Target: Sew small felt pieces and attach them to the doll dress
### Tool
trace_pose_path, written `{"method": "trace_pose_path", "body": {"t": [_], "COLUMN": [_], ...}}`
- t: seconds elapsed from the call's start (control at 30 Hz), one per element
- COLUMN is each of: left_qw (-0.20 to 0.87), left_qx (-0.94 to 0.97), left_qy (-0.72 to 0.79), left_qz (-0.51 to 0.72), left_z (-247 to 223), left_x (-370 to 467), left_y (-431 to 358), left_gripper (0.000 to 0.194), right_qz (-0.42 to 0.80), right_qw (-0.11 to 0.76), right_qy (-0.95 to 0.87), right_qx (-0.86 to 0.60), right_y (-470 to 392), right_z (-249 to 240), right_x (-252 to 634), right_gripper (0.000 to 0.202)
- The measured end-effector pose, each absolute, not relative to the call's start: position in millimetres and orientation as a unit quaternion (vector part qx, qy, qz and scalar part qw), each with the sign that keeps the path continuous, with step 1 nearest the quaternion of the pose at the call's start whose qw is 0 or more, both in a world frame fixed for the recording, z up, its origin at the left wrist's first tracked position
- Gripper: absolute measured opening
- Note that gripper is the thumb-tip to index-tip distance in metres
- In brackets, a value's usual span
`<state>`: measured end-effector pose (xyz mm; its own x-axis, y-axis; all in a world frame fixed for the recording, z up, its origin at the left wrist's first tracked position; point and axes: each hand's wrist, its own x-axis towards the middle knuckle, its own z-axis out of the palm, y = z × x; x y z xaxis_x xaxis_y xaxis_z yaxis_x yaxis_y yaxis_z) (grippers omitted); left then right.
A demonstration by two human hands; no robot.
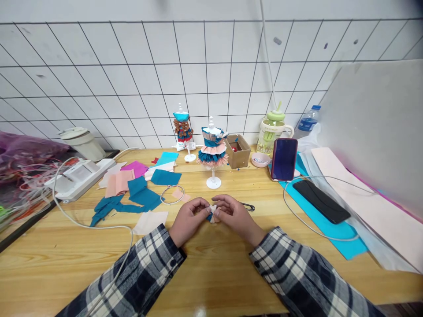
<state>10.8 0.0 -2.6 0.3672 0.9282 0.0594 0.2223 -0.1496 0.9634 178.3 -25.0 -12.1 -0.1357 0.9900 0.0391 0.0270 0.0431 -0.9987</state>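
Small gathered piece (213, 214) held just below the centre of the frame, above a varnished, wood-grained table (211, 273). The left hand (192, 219) grips it at its left side in a narrow pinch of thumb and forefinger; the right hand (235, 215) holds its right side, thumb in front and forefinger arched above, the contact behind being hidden. The piece is pale pink and off-white with a patch of deep blue, its folds drawn together at the middle and fanning outward at the edges. It is probably very light, soft and easily creased, with little tendency to slip; the bunched middle should bear a fingertip grip best, the thin flared edges crushing more readily. Whether it is crepe paper or cloth cannot be told. At centre, a smooth white dress form (213, 181) on a round foot carries a tiered, ruffled dress (212, 154). Left of centre lie flat, matte teal pieces (143, 193) with irregular outlines, beside a thin, pale ring (171, 204). Right of the dress stands a squared, open cardboard box (243, 159).
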Motion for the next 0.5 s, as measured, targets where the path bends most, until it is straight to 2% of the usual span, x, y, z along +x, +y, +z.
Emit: {"method": "trace_pose_path", "body": {"t": [0.13,0.4,0.5], "left_qw": [0.478,0.496,0.559], "left_qx": [0.670,0.649,0.618], "left_qy": [0.439,0.443,0.402], "left_qz": [0.361,0.369,0.381], "left_z": [-2.0,-5.0,-6.6], "left_x": [11.4,8.9,8.9], "left_y": [-0.1,2.1,1.4], "left_gripper": [0.018,0.017,0.020], "right_qz": [0.517,0.561,0.553], "right_qw": [0.455,0.454,0.461], "right_qy": [-0.552,-0.536,-0.531], "right_qx": [-0.471,-0.438,-0.447], "right_y": [-25.0,-24.3,-22.8], "right_z": [-12.0,-13.7,-15.4], "right_x": [178.7,179.8,180.9], "right_gripper": [0.016,0.018,0.020]}}
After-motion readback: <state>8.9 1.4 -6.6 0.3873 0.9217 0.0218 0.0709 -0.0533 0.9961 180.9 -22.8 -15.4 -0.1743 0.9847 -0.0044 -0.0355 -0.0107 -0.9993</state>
